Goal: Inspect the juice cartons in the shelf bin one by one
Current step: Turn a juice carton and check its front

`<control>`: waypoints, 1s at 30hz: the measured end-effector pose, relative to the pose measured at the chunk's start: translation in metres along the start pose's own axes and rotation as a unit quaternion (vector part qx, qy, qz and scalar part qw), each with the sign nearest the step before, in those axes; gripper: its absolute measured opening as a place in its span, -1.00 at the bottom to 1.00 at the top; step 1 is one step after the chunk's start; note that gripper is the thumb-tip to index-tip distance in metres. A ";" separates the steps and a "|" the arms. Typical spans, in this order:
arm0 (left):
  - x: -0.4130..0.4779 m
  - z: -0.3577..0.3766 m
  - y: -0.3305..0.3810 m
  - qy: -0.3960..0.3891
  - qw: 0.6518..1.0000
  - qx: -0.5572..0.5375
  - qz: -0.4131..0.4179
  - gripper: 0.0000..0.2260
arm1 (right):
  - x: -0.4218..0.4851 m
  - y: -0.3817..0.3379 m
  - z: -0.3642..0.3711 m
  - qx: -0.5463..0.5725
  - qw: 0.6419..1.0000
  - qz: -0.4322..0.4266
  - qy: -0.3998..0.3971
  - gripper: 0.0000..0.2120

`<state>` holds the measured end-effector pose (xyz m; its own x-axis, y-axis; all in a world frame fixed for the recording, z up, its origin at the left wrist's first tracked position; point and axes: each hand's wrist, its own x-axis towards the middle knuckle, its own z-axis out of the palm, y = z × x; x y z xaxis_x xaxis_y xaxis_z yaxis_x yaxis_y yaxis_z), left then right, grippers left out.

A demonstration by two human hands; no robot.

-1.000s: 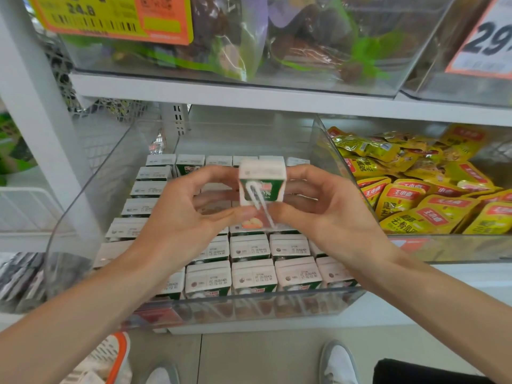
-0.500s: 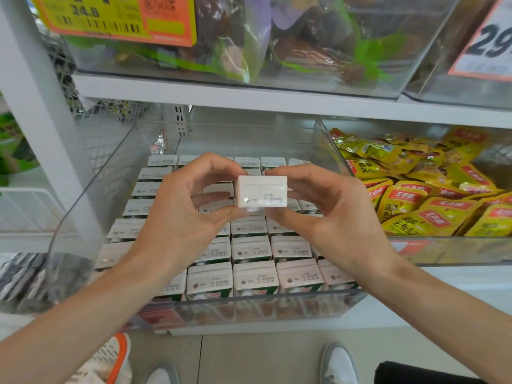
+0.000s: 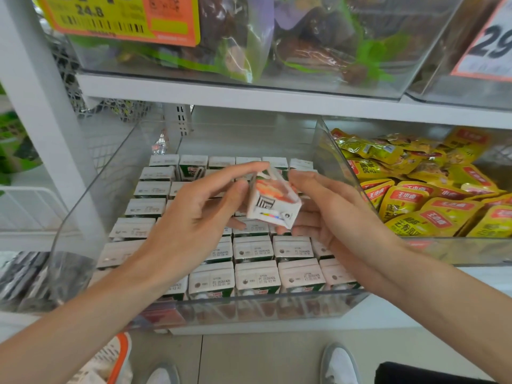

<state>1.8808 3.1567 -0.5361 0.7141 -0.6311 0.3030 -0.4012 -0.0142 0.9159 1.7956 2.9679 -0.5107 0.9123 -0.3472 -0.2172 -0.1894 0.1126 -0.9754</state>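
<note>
Standing at the shelf, one juice carton (image 3: pixel 273 202) up in front of us, held over the middle of the clear shelf bin (image 3: pixel 83 217) and tilted, its printed face and bottom edge turned toward us.

Our left hand (image 3: pixel 188 225) pinches it: forefinger along the top corner, thumb against the left side. Our right hand (image 3: pixel 338 217) grips it from the other side, thumb at the upper right edge, fingers (image 3: pixel 313 231) curled under and behind. Both sets of fingers are clamped on this carton.

Below, the remaining cartons (image 3: pixel 255 275) stand upright in tight rows, white tops with printed date codes facing up.

The neighbouring bin to the right holds yellow snack pouches (image 3: pixel 415 200). A yellow-and-orange price tag (image 3: pixel 122 18) hangs on the shelf above.
</note>
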 end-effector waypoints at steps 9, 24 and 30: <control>0.000 0.002 -0.001 -0.027 0.999 -0.016 0.007 -0.63 | 0.000 -0.001 -0.003 0.031 0.997 0.077 -0.012 -0.64; 0.002 -0.005 -0.003 0.055 0.998 -0.016 -0.037 -0.55 | 0.002 0.008 -0.003 -0.089 0.984 -0.150 -0.046 -0.71; 0.002 -0.008 -0.007 0.075 0.997 0.002 -0.022 -0.62 | 0.003 0.011 -0.005 -0.143 0.958 -0.238 -0.070 -0.67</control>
<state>1.8901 3.1615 -0.5399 0.8093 -0.5061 0.2981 -0.3691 -0.0434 0.9284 1.7941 2.9630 -0.5221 0.9559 -0.1650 0.2431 0.1876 -0.2939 -0.9372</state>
